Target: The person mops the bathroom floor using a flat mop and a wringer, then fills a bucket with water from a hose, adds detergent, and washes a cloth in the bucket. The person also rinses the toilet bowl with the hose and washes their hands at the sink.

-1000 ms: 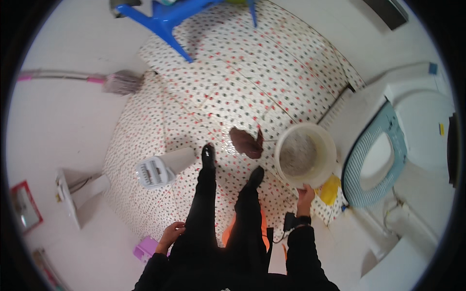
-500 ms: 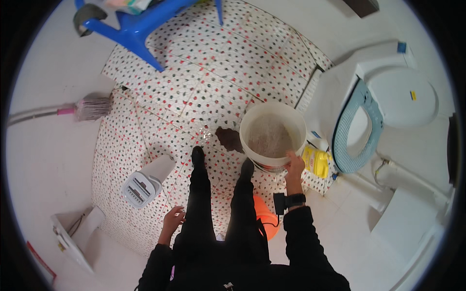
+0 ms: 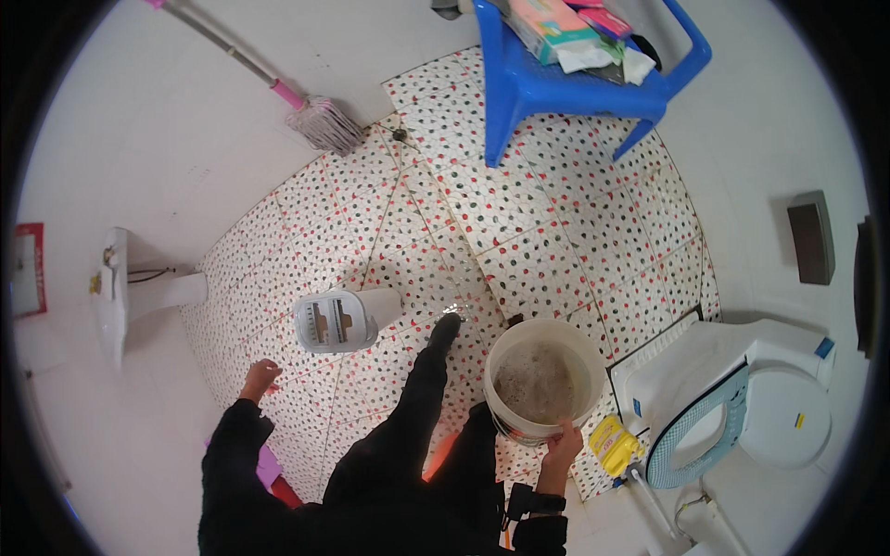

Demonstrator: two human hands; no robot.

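Observation:
A white bucket [image 3: 493, 408] of murky, greyish-brown water [image 3: 536, 380] stands on the floor by my right foot. My right hand [image 3: 562, 445] is closed on its near rim. Out to the left, my left hand [image 3: 261, 378] is held in the air with fingers loosely apart and nothing in them. The nearest thing to it is a grey-white lidded bin [image 3: 336, 322]. A small dark brown patch [image 3: 514, 320] shows at the bucket's far edge; the bucket hides the rest. A yellow bottle [image 3: 614, 445] is just right of the bucket.
A toilet [image 3: 788, 417] with a blue-grey seat cover is at the right. A blue chair [image 3: 575, 93] carrying packets stands at the back. A mop [image 3: 324, 125] leans on the left wall, near a washbasin [image 3: 116, 296]. Something orange [image 3: 443, 456] shows between my legs.
My view has turned leftward. My left hand has moved out from beside my leg. My right hand stays on the bucket rim, and less of the brown patch shows.

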